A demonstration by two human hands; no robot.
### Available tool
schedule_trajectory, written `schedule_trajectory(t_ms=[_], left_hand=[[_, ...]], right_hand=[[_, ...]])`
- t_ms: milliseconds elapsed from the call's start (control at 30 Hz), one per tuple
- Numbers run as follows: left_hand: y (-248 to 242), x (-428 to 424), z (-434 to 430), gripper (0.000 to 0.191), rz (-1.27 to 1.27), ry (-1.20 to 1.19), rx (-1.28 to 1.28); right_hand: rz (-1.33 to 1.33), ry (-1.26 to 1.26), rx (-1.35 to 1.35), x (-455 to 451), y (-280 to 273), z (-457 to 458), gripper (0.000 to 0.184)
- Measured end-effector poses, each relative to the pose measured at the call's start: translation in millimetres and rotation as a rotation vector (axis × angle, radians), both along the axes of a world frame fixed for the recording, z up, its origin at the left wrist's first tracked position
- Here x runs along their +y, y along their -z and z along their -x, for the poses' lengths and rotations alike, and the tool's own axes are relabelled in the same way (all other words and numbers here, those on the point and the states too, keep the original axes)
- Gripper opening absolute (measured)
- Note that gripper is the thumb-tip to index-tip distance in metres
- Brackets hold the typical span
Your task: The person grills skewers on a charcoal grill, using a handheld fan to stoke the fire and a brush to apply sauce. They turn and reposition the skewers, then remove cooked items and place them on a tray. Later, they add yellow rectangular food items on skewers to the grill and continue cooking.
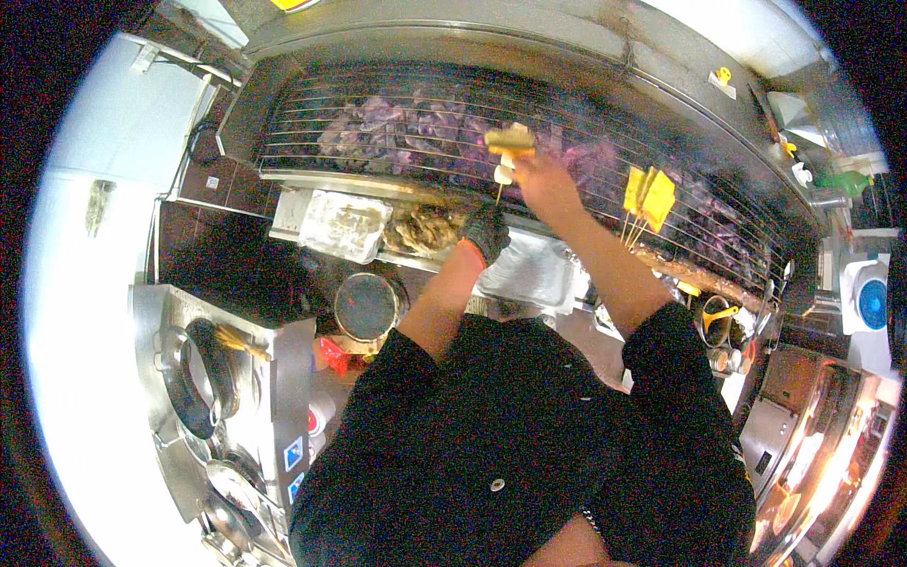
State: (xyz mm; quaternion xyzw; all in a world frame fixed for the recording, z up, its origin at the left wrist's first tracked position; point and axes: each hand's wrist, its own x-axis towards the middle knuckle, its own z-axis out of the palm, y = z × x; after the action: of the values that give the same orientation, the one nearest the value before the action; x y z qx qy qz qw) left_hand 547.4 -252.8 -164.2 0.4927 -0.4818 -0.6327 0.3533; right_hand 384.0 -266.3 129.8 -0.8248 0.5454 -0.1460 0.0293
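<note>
Over the long charcoal grill (pixel 418 131), my left hand (pixel 486 232), in a black glove, grips the lower end of a skewer (pixel 500 193) with pale white pieces (pixel 504 174) on it. My right hand (pixel 551 186) is bare and closed around a flat-headed brush (pixel 510 140) with a yellow edge, its head lying across the skewer's upper part. To the right, several skewers of flat yellow food (pixel 659 198) rest on the grill rods, their sticks pointing towards me. Coals under the rods glow in places.
Along the grill's front edge sit a white tray (pixel 345 225), a heap of brownish food (pixel 423 228) and a plastic-covered tray (pixel 530 269). A round pot (pixel 367 306) stands below. At right are a container with a yellow-handled utensil (pixel 720 315) and jars (pixel 728 360); pans (pixel 193 379) hang at lower left.
</note>
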Motion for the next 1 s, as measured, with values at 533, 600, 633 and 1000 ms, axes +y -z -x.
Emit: schedule_trajectory(t_ms=[533,600,633,1000], left_hand=[[-181,21,-46,0.028,0.642,0.129,-0.979],[-170,9,-97,0.027,0.663,-0.155,-1.111],[-158,-1,-129,0.026,0.659,-0.284,-1.188],[-154,-38,-252,0.039,0.605,-0.633,-1.494]], right_hand=[[-0.056,0.168,-0.105,85,-31,-17,0.039],[0.075,0.197,-0.233,93,-39,-8,0.037],[0.136,0.217,-0.286,95,-41,-2,0.037],[0.366,0.613,-0.152,140,-11,186,0.024]])
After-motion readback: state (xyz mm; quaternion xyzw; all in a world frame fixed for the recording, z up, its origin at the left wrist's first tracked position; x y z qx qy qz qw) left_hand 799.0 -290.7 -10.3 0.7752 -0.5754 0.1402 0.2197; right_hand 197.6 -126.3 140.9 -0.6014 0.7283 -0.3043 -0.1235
